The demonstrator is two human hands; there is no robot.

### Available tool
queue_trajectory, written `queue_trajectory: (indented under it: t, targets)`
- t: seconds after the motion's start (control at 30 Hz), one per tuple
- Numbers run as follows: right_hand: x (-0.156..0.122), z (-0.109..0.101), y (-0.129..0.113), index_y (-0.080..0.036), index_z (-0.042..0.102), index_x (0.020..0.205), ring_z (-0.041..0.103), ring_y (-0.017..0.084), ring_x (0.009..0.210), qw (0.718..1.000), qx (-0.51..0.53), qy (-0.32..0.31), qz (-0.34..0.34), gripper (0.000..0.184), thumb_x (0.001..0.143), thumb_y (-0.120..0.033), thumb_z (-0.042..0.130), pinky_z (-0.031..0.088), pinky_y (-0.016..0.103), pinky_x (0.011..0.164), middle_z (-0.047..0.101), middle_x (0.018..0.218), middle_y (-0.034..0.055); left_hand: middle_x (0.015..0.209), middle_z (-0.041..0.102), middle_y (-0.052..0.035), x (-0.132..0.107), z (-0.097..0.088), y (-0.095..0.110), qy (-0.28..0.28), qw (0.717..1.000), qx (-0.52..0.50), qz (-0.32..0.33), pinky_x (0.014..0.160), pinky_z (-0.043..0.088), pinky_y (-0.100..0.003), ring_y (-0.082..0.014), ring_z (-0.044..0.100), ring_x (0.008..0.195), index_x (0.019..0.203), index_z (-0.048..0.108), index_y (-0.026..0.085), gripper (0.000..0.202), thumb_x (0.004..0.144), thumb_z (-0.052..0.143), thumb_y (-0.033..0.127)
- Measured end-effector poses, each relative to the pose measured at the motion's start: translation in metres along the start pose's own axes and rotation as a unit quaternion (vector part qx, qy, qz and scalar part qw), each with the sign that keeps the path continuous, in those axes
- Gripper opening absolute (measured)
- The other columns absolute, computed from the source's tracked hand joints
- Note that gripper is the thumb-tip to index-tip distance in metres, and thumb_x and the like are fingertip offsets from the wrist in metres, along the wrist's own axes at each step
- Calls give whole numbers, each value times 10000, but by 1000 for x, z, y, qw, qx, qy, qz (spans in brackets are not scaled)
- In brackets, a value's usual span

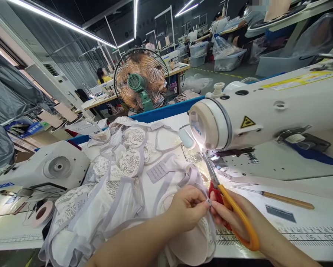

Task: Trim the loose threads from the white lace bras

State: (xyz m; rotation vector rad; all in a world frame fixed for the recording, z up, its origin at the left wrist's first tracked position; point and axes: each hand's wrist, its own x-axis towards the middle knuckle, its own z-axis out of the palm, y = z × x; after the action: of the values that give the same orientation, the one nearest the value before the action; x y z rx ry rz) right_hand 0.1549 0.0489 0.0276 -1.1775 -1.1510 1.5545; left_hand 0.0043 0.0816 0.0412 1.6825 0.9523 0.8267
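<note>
My left hand [187,207] pinches the lilac edging of a pale bra [190,246] between thumb and fingers, close to the table's front. Right beside it, my right hand [241,211] is closed around a pair of scissors [212,172] with orange and red handles. Their blades point away from me, toward the sewing machine's needle area. Thumb and fingertip of that hand also meet at the bra's edging, against the left fingertips. A lilac hook-and-eye band [157,171] lies just beyond. To the left, white lace bras [130,163] with lilac trim are heaped on the table.
A white sewing machine [266,107] overhangs the right side; another machine [57,167] stands at left beside a tape roll [45,214]. A wooden-handled tool [289,200] lies right, above a printed ruler [302,235]. Behind the table stands a fan [137,82]. People sit farther back.
</note>
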Motion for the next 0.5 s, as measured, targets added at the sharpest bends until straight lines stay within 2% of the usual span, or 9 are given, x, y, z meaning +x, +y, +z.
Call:
queue_trajectory:
  t: [0.13, 0.33, 0.5]
  targets:
    - [2, 2, 1, -208, 475, 727, 480, 89, 486, 1000, -13, 2, -14, 185, 747, -340, 605, 397, 223, 465, 500, 596, -59, 656, 509, -22, 1, 0, 0, 4, 999, -44, -24, 657, 413, -264, -144, 490, 673, 529, 458, 171, 177, 667, 559, 222]
    - [1, 2, 2, -211, 443, 689, 440, 85, 479, 1000, -13, 15, -17, 212, 700, -303, 634, 377, 226, 457, 460, 592, -62, 611, 478, -9, 0, 3, 1, 11, 997, -63, -32, 588, 401, -242, -126, 464, 613, 517, 395, 176, 236, 662, 562, 260]
    - [2, 1, 3, -213, 472, 709, 399, 91, 496, 997, -68, 27, -15, 175, 733, -322, 606, 363, 231, 466, 441, 584, -62, 675, 521, -24, -2, 5, 0, 21, 996, -67, -60, 573, 388, -238, -118, 466, 612, 548, 419, 170, 176, 652, 544, 237]
